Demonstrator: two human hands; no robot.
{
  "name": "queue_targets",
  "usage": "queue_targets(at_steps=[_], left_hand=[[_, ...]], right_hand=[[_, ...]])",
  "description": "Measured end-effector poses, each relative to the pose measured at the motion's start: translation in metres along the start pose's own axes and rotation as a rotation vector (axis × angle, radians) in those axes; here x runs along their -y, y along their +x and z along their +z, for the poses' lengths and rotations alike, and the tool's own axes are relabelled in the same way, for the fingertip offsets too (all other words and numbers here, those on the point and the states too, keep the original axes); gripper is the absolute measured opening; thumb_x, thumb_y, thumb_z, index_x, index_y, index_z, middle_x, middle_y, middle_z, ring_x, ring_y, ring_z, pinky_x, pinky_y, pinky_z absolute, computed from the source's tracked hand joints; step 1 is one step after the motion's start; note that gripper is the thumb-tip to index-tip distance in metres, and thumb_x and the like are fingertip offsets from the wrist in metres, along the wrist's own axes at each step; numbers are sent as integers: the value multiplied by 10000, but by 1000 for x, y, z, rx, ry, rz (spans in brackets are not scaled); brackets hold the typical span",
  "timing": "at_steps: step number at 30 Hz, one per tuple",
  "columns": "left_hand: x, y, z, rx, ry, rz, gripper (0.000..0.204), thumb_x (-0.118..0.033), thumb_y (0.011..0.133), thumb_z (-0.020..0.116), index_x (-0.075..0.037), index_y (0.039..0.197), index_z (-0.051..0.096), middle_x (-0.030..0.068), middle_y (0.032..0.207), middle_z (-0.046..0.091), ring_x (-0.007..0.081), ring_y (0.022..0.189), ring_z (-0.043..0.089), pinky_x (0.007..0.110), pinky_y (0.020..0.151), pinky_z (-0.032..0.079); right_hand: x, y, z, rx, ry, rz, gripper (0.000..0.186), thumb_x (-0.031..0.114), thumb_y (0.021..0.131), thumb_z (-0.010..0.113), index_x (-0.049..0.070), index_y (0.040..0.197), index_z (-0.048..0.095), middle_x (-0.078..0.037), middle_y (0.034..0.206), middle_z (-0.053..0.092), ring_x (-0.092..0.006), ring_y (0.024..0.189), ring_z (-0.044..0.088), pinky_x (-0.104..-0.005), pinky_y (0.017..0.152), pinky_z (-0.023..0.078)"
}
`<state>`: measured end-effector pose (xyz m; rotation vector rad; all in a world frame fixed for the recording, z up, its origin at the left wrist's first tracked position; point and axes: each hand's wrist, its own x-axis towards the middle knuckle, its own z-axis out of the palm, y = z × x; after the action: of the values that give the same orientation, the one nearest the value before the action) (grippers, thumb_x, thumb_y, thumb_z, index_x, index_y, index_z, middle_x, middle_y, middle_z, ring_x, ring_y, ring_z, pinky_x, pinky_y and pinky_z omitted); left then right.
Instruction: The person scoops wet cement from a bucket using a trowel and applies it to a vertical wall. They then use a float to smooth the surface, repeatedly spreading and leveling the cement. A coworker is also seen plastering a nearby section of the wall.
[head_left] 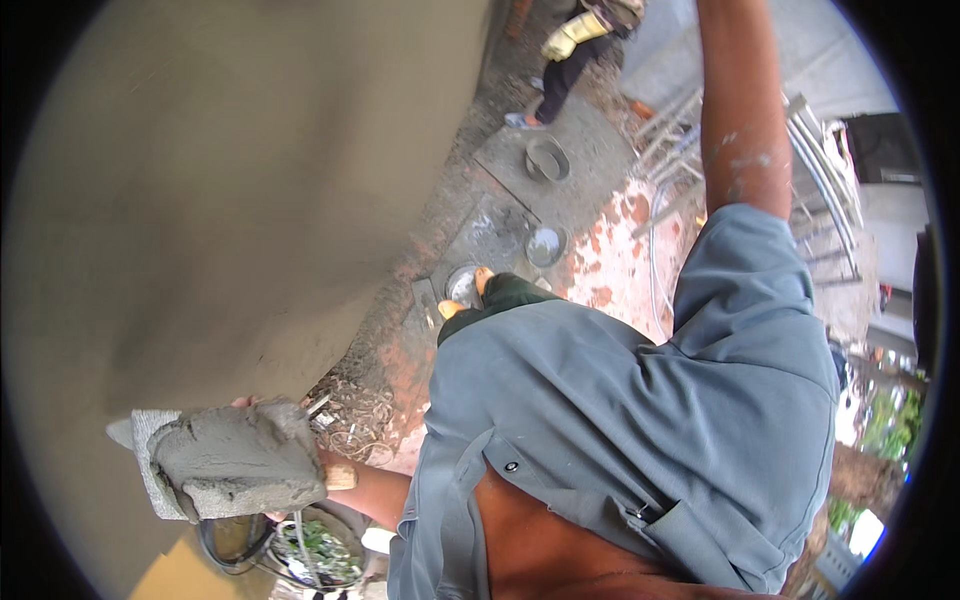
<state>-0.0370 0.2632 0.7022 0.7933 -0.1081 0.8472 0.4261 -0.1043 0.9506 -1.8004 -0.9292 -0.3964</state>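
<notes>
My left hand (275, 515), mostly hidden behind a pale board (157, 465), supports it at the lower left, close beside the smooth grey rendered wall (250, 160). A thick heap of wet grey mortar (235, 458) covers the board. A light wooden handle (340, 476) sticks out at the board's right side by my forearm, and a grey tip shows past its left end. My right arm (745, 140) is raised out of the top of the picture, so its hand is out of sight.
Another person (570, 70) with yellow gloves stands at the top. Buckets (545, 160) (545, 247) stand on the mortar-spattered ground below, near my feet (455, 310). Metal frames (820, 180) lean at the right. Debris (355, 420) and a planter with leaves (315, 550) are below the wall.
</notes>
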Motion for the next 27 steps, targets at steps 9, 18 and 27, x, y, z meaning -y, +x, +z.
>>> queue_targets(at_steps=[9,18,27], left_hand=[[70,42,44,403,-328,-679,1355,-479,466,977,10,1529,293,263,1547,321,414,1338,443,531,1105,409],[190,0,42,200,-251,-1268,1291,-482,494,950,9,1513,328,233,1513,374,386,1324,465,505,1105,410],[230,-10,32,150,-171,-1398,1228,-485,521,922,8,1496,362,204,1478,427,359,1309,487,480,1104,412]], right_hand=[[-122,-299,86,148,-527,1032,449,211,747,844,99,1165,727,-139,1009,758,-245,941,722,-378,862,548],[-225,-592,94,-219,-458,1714,445,175,761,852,70,1174,728,-95,948,752,-211,804,719,-361,717,574],[-256,-655,109,-108,-615,1960,487,260,787,835,22,1186,692,-158,1073,743,-283,910,738,-400,757,596]])
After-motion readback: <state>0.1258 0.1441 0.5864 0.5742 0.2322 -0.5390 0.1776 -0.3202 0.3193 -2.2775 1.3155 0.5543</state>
